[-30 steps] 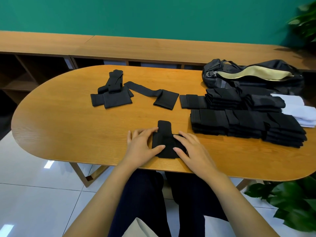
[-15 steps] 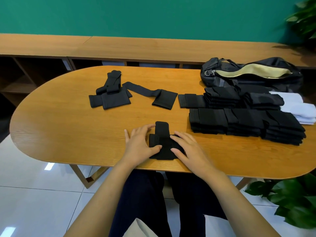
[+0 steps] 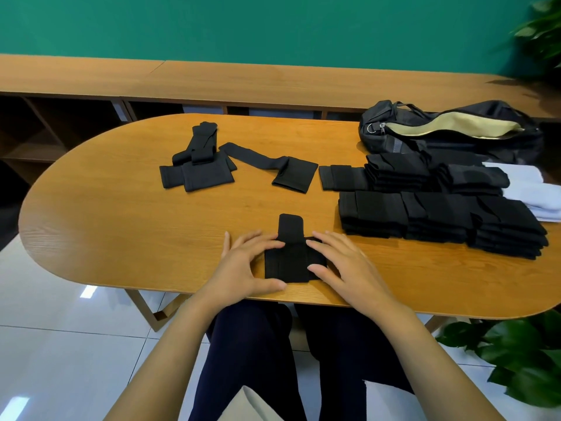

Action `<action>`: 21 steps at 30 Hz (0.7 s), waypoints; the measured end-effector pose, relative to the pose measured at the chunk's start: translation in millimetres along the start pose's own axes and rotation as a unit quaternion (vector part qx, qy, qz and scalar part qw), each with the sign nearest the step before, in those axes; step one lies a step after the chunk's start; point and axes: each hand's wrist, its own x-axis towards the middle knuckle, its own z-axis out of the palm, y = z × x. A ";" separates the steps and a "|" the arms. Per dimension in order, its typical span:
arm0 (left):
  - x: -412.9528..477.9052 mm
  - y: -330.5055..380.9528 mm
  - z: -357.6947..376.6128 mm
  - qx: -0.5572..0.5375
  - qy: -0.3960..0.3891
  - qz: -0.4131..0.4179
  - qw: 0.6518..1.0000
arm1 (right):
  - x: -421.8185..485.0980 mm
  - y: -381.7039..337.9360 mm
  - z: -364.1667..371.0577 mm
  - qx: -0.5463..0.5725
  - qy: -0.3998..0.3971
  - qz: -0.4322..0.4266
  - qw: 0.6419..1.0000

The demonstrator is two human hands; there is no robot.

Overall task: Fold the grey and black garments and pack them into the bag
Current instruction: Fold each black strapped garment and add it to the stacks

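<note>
The black garment (image 3: pixel 288 262) lies flat near the front edge of the wooden table (image 3: pixel 121 238), right before the person; a narrow tab of it sticks out on the far side. The left hand (image 3: pixel 243 265) rests on its left edge, fingers spread and fairly straight, thumb at the near corner; nothing is gripped. The right hand (image 3: pixel 349 265) lies on the right edge in the same way, open and flat, its fingertips on the cloth. To the right, well apart, stand the folded black stacks (image 3: pixel 440 220) in two rows; behind them sits the black bag (image 3: pixel 449 138), its zip open on a pale lining. White cloths (image 3: pixel 531 189) lie beside the stacks; two loose black pieces (image 3: pixel 197 174) and (image 3: pixel 291 174) lie farther back.
</note>
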 end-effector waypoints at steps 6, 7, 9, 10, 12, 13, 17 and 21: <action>-5.4 0.4 3.6 0.102 0.021 0.043 0.994 | -3.1 2.2 -1.0 0.015 -0.026 0.006 1.000; -5.5 2.0 4.2 0.112 0.029 0.043 0.992 | -3.2 2.5 -1.2 0.013 -0.022 0.004 1.000; -5.1 4.3 5.5 0.107 0.041 0.034 0.993 | -2.4 1.5 -1.5 0.001 0.000 -0.013 1.000; -4.5 4.6 6.4 0.099 0.045 0.028 0.994 | -1.1 1.1 -0.5 -0.013 0.020 -0.028 0.999; -3.6 3.4 7.4 0.082 0.051 0.021 0.995 | 2.3 -0.2 3.8 -0.039 0.061 -0.063 0.995; -3.3 3.0 7.1 0.074 0.054 0.020 0.996 | 4.7 -1.0 6.3 -0.042 0.079 -0.074 0.993; -4.9 3.3 4.7 0.073 0.065 0.022 0.995 | 10.8 -4.8 11.5 -0.006 0.143 -0.060 0.988; -1.6 5.5 9.8 0.094 0.120 0.001 0.988 | 17.2 -12.8 9.3 0.035 0.143 0.031 0.989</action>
